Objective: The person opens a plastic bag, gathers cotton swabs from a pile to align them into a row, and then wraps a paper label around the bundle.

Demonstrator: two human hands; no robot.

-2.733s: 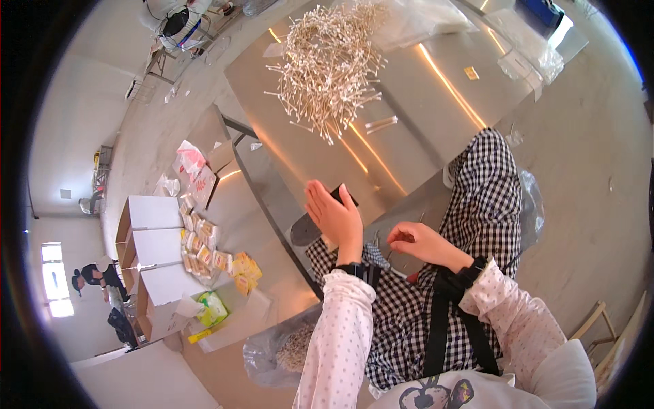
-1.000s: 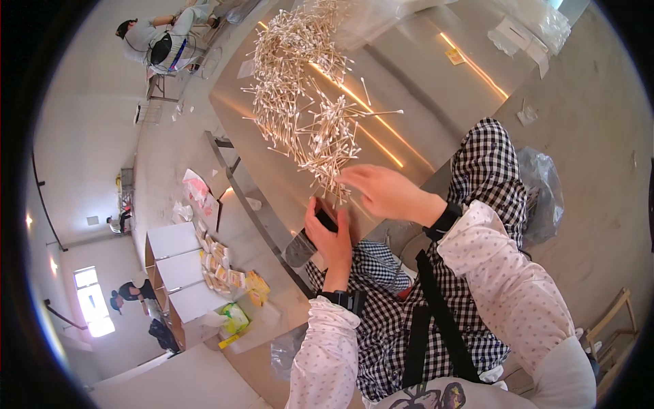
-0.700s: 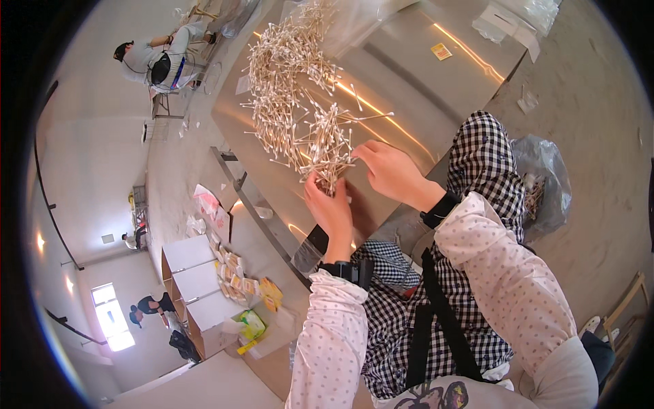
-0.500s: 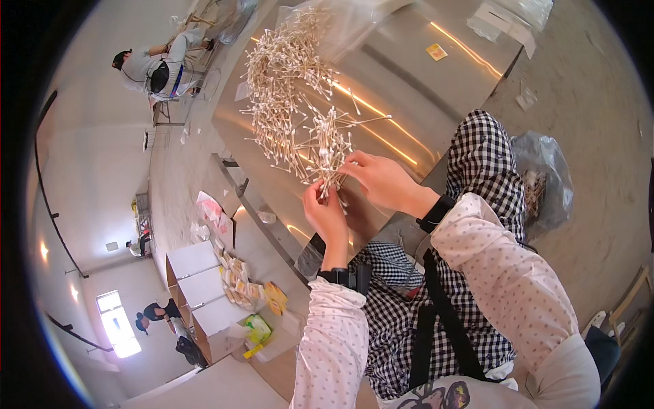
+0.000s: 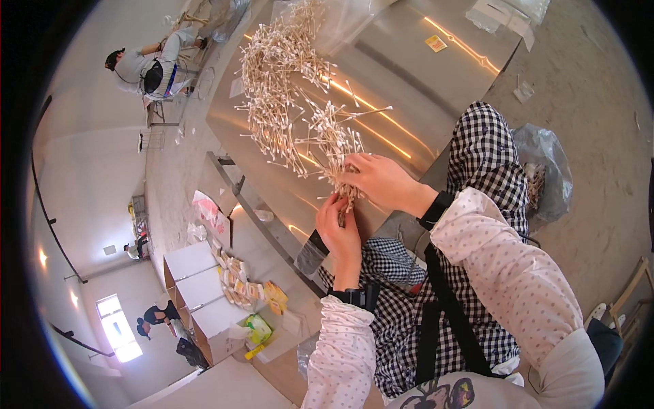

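A long heap of white-tipped cotton swabs (image 5: pixel 276 88) runs down the shiny metal table (image 5: pixel 402 88). At its near end, close to the table's edge, my left hand (image 5: pixel 338 235) has its fingers curled round a small bunch of cotton swabs (image 5: pixel 349 193). My right hand (image 5: pixel 383 181) lies just above and to the right, its fingers bent over the top of the same swabs. The fingertips of the right hand are partly hidden among the sticks. Several loose swabs stick out sideways beyond the hands.
A clear plastic bag (image 5: pixel 545 174) with swabs inside stands right of my checked knee. A small yellow packet (image 5: pixel 436 43) lies on the table. Cardboard boxes (image 5: pixel 201 286) and yellow-white packs (image 5: pixel 242 283) sit at the lower left. Other people work farther off at the left.
Both hands have come slightly nearer to me with the bunch of swabs, the left one also shifting right. My right fingers now reach farther over the bunch.
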